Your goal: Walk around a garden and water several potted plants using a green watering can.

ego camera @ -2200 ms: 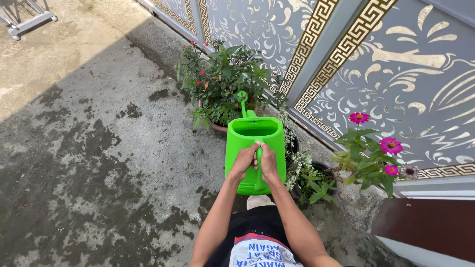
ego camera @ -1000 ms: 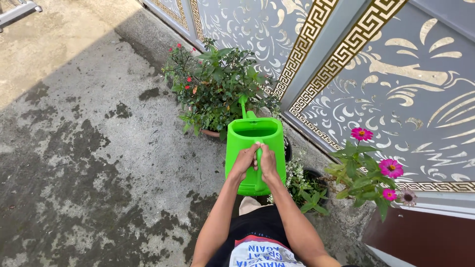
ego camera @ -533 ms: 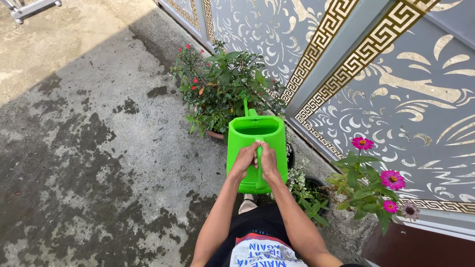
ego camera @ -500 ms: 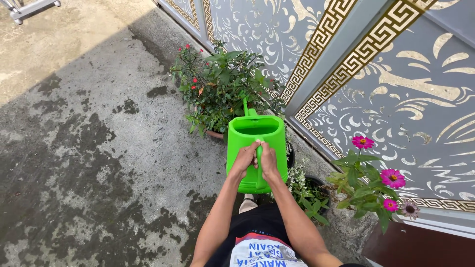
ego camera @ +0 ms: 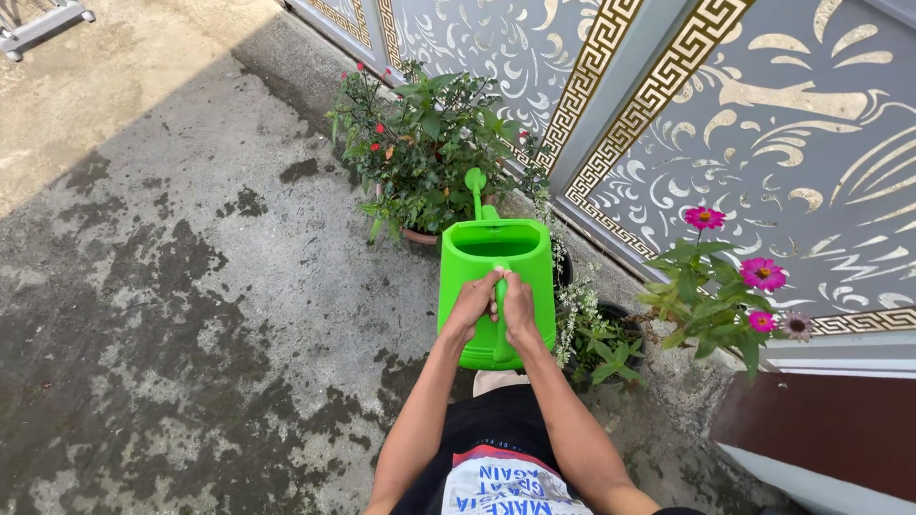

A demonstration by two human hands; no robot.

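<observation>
From the head camera, looking down, both bare hands grip the handle of a bright green watering can (ego camera: 496, 286) held out in front of the body, above the concrete floor (ego camera: 191, 286). The left hand (ego camera: 470, 307) wraps the handle from the left side, its fingers curled tight around it; the right hand (ego camera: 520, 310) wraps it from the right in the same way, and the two hands touch each other over the handle. The can's open top faces the camera, and its thin green spout (ego camera: 476, 186) reaches forward into the leaves of a bushy potted plant with small red flowers (ego camera: 425, 153), which stands against a grey gate with gold scrollwork (ego camera: 763, 124). Just right of the can, partly hidden behind it, sits a dark pot with small white blooms (ego camera: 572, 296), and beside that another dark pot of low green leaves (ego camera: 611, 348). Farther right, a plant with pink flowers (ego camera: 725, 296) rises close to the gate. The floor is patchy with dark wet stains, and its far left part lies in sunlight.
</observation>
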